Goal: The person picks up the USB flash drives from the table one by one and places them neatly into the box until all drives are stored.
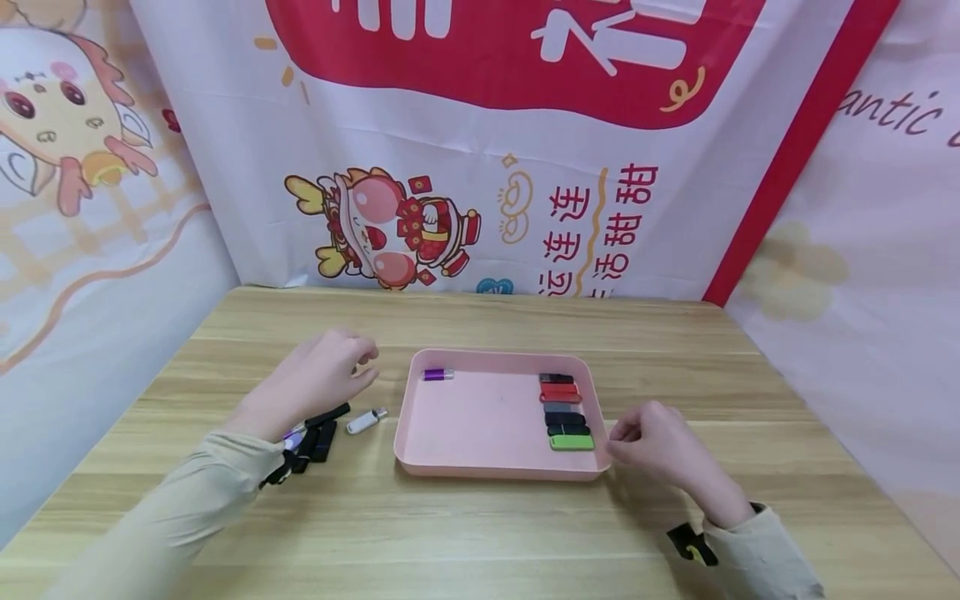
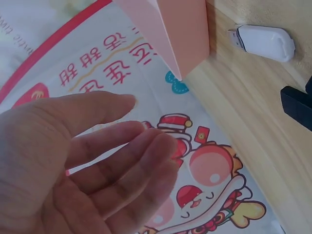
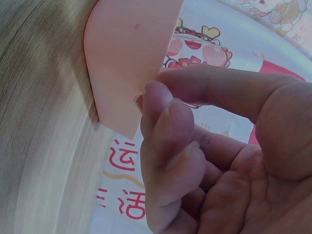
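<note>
My left hand [image 1: 330, 371] hovers beside the tray's left end, fingers loosely bent, nothing between them. Below it, a white USB flash drive [image 1: 365, 422] lies on the table next to a pile of mostly black flash drives [image 1: 321, 442], partly hidden by the wrist. My right hand [image 1: 652, 442] pinches the right rim of the pink tray [image 1: 480, 471] with thumb and bent fingers, near its front corner. Inside, a purple flash drive [image 1: 437, 375] lies at the back left. Along the right side runs a column of several drives, with a green one [image 1: 572, 442] in front and a red one [image 1: 559, 393] farther back.
The wooden table [image 1: 480, 542] ends at a printed cloth backdrop [image 1: 465, 192] with a cartoon dragon and red lettering. More printed cloth [image 1: 82, 275] hangs at the left, and another panel [image 1: 847, 267] at the right.
</note>
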The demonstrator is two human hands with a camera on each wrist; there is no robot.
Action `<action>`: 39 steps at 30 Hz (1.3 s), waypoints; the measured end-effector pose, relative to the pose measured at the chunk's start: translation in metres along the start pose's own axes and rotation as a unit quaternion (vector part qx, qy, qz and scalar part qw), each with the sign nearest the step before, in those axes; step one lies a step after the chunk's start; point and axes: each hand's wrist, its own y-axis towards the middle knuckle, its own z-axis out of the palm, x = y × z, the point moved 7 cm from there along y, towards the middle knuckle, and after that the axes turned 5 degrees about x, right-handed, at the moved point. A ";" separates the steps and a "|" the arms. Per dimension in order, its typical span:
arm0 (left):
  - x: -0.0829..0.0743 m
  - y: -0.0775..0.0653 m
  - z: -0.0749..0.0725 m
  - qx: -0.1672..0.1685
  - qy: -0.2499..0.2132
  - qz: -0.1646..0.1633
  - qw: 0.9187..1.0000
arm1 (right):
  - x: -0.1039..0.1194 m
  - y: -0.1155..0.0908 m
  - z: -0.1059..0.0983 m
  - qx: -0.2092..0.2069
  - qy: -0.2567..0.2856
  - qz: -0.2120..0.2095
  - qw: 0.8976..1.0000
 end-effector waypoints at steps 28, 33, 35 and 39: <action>0.010 -0.012 0.037 0.113 -0.065 -0.014 0.991 | 0.000 -0.004 -0.001 0.000 -0.018 -0.017 1.000; 0.013 -0.012 0.042 0.113 -0.062 -0.024 0.991 | 0.001 -0.006 -0.002 -0.002 -0.020 -0.024 1.000; 0.014 -0.012 0.043 0.119 -0.064 -0.031 0.990 | 0.001 -0.006 -0.002 -0.002 -0.019 -0.024 1.000; 0.015 -0.014 0.044 0.130 -0.067 -0.042 0.988 | 0.001 -0.007 -0.002 -0.002 -0.016 -0.026 1.000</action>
